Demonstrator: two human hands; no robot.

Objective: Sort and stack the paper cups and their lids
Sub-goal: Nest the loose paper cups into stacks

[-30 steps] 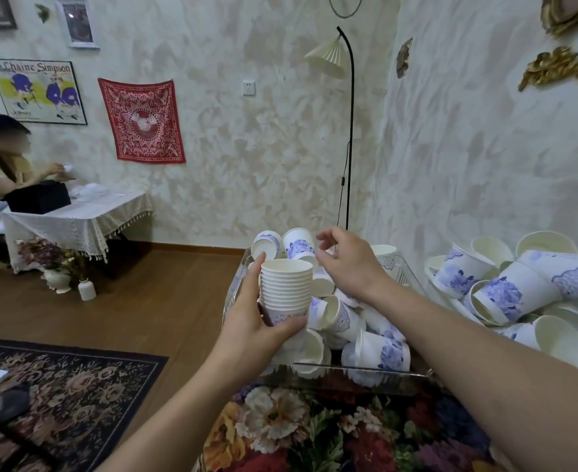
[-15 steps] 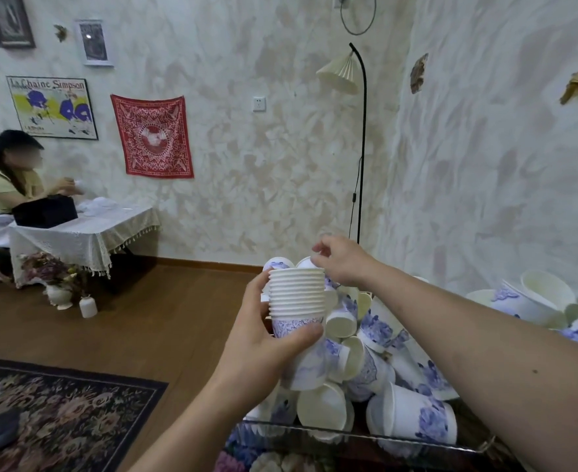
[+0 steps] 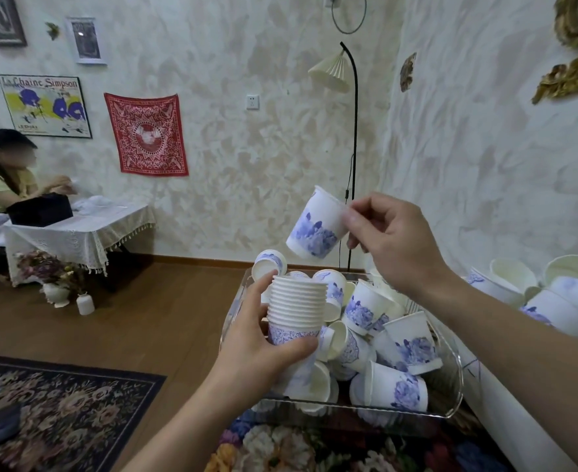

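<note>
- One paper cup is now pinched by its rim in the right hand, lifted clear of the pile where that hand was reaching half a second ago.
- It is held tilted, above and just right of the nested stack, which is gripped around its lower part by the left hand.
- Loose cups are left lying in the clear tray on the desk.
- Nesting is judged the next step; no lids are seen.
</note>
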